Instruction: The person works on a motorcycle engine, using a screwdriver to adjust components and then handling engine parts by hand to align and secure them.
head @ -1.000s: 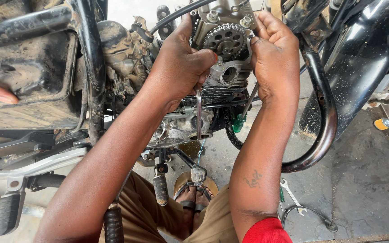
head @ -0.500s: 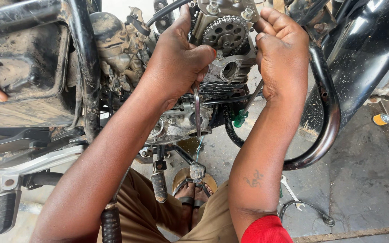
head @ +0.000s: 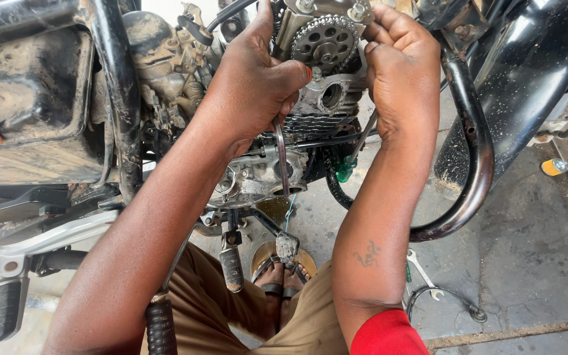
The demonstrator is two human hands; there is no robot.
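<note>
Gripping the cam sprocket [head: 325, 39] housing, left hand [head: 254, 85] fingers curl tight, right hand [head: 402, 72] fingertips pinch its edge — greasy metal could slip, nipping skin.

Cam sprocket [head: 325, 39]: bare grey metal, toothed, drilled, dull sheen. Cylinder head [head: 327, 98]: cast metal, matt, oil-stained. Frame tube [head: 118, 98]: black paint, worn and dusty. Exhaust pipe [head: 478, 158]: dark metal, semi-gloss, speckled with dirt. Tank panel [head: 527, 72]: glossy black, dust-flecked. Footpeg [head: 1, 309]: ribbed black rubber. Floor [head: 534, 263]: rough, stained concrete. Screwdriver handle [head: 345, 169]: translucent green plastic.
</note>
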